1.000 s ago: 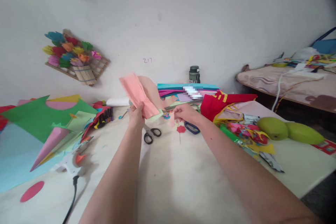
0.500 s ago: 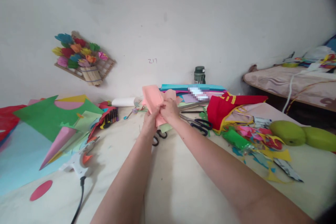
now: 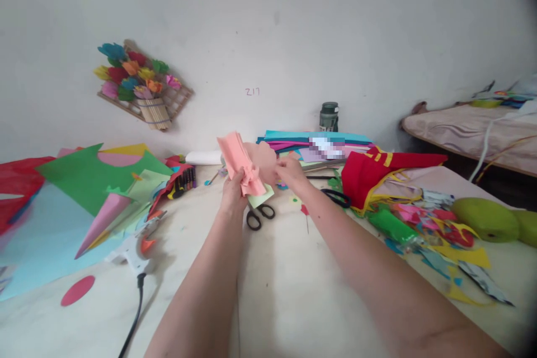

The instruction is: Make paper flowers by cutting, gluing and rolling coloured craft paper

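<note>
My left hand [image 3: 235, 187] is closed around a gathered bunch of salmon-pink paper [image 3: 235, 154], crumpled at the middle and flaring out above. To its right spreads a paler pink paper piece [image 3: 262, 158] with a wavy edge. At that edge the fingers of my right hand [image 3: 289, 170] are pinched together on it. Just under the left hand's paper is a light green paper square [image 3: 260, 197]. Below it, black-handled scissors [image 3: 260, 215] lie on the table, their blades hidden.
A white glue gun [image 3: 132, 251] with a black cord lies left, beside a pink paper cone [image 3: 104, 218]. Right are a red cloth [image 3: 356, 179], more scissors [image 3: 338, 198], paper scraps [image 3: 461, 251] and green fruit [image 3: 484, 218]. A bottle [image 3: 329, 117] stands behind stacked coloured paper [image 3: 289, 136].
My hands have come apart: the right has moved right, the left slightly left. The salmon paper now shows a crumpled middle, and more of the pale pink piece and the scissors is visible.
</note>
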Available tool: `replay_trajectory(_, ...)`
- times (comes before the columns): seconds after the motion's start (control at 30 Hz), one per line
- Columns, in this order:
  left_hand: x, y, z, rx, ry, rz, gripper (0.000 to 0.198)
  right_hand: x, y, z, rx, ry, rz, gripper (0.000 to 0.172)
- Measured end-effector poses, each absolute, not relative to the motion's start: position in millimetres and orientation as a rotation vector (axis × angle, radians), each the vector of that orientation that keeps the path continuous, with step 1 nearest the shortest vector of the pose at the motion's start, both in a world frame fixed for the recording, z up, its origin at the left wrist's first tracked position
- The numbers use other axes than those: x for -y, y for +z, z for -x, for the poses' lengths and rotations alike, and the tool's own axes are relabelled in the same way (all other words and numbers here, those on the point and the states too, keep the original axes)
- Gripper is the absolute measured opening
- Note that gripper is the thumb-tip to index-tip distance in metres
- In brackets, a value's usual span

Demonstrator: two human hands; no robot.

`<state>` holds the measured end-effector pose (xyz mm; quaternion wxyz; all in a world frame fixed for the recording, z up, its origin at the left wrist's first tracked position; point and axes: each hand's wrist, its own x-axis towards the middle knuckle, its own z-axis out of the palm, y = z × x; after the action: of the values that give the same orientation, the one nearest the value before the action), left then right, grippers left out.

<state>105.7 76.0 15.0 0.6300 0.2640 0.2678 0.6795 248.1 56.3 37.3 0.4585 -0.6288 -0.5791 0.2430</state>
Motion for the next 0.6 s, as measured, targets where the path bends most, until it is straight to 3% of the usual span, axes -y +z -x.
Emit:
replay_trajectory(0.13,-77.6,13.9,-106.4,-0.57,1.598,-0.577,0.013,-39.8,36.4,-247.8,1.731,1.1,1.42,0.025)
replay_trajectory(0.37,-80.1,14.4,-100.7,-0.526,1.702,-0.706,0.024,-38.6,30.7,-233.6,1.84,0.803,1.306,0.024)
replay_trajectory(0.6,-87.0,15.4,-90.8,-0.572,1.778,-0.803,0.036,-42.1,38.8,-239.1,1.805,0.809,1.22,0.018)
